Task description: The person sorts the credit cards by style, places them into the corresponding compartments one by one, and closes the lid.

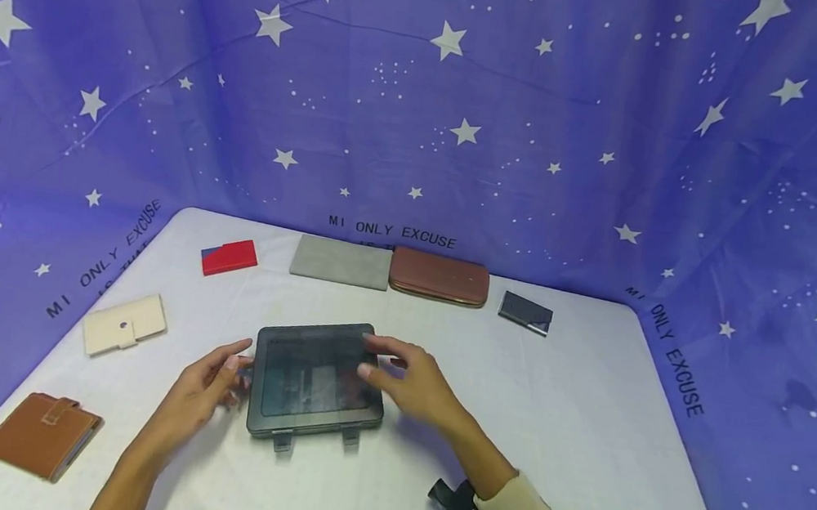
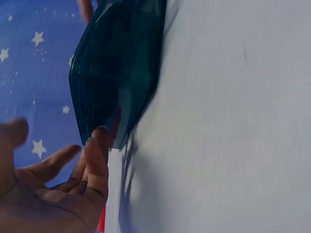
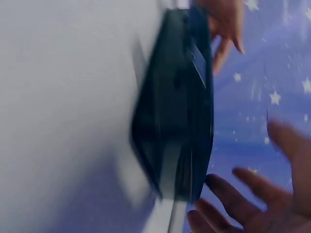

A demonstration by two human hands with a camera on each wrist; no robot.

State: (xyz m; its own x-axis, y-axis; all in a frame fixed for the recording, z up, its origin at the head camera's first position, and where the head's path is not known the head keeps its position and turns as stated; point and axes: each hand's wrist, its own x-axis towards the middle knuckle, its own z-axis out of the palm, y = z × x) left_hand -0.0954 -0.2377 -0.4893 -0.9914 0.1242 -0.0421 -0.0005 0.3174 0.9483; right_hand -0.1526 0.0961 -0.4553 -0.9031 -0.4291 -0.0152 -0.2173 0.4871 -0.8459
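A dark translucent plastic case (image 1: 319, 374) with two latches on its near side lies in the middle of the table. Its lid is down, and a few shapes show dimly through it. On the case's left side is my left hand (image 1: 199, 395), fingers loosely bent; in the left wrist view its fingertips (image 2: 99, 133) are right at the case's end. My right hand (image 1: 411, 378) is at the opposite side, thumb and fingers spread, with fingertips over the lid's right edge. In the right wrist view the fingers (image 3: 233, 196) reach toward the case's end.
Along the table's (image 1: 561, 434) back edge lie a red card holder (image 1: 231, 258), a grey wallet (image 1: 341, 262), a brown zip wallet (image 1: 439, 277) and a black card case (image 1: 525, 312). A cream wallet (image 1: 124, 326) and a tan wallet (image 1: 40, 435) lie at left. A starry purple curtain (image 1: 392, 122) hangs behind.
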